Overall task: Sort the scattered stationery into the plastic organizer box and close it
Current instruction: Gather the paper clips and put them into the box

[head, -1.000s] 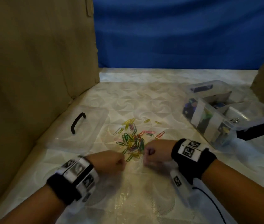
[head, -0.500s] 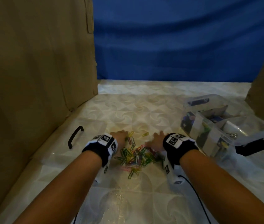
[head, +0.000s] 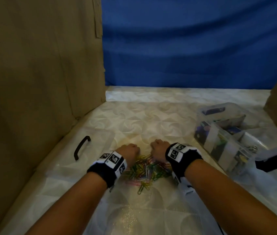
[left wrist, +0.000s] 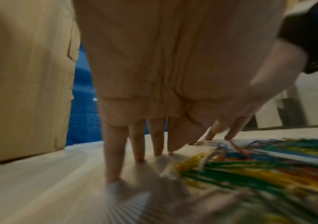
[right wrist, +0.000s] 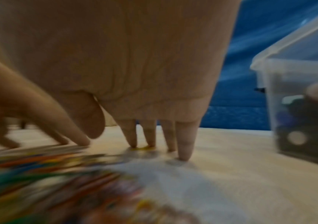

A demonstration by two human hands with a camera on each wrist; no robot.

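Note:
A heap of coloured paper clips [head: 148, 170] lies on the white patterned table, between my two wrists. My left hand [head: 130, 150] stands at the heap's far left edge, its straight fingers [left wrist: 114, 151] pointing down with the tips on the table beside the clips [left wrist: 259, 163]. At the far right edge my right hand [head: 158, 147] does the same, fingers [right wrist: 184, 144] down on the table and clips [right wrist: 39, 166] blurred beneath the palm. Neither hand holds anything. The clear organizer box [head: 219, 131] stands open to the right, with items in its compartments.
The box's clear lid [head: 98, 138], with a black handle [head: 82, 147], lies flat on the table to the left. A cardboard wall [head: 41, 82] rises on the left and a blue cloth [head: 193, 48] hangs behind. A black latch [head: 273, 161] sticks out from the box's near end.
Both hands moved from the heap's near side over to its far side, uncurled, and came closer together. The scattered clips are now bunched into a tighter heap.

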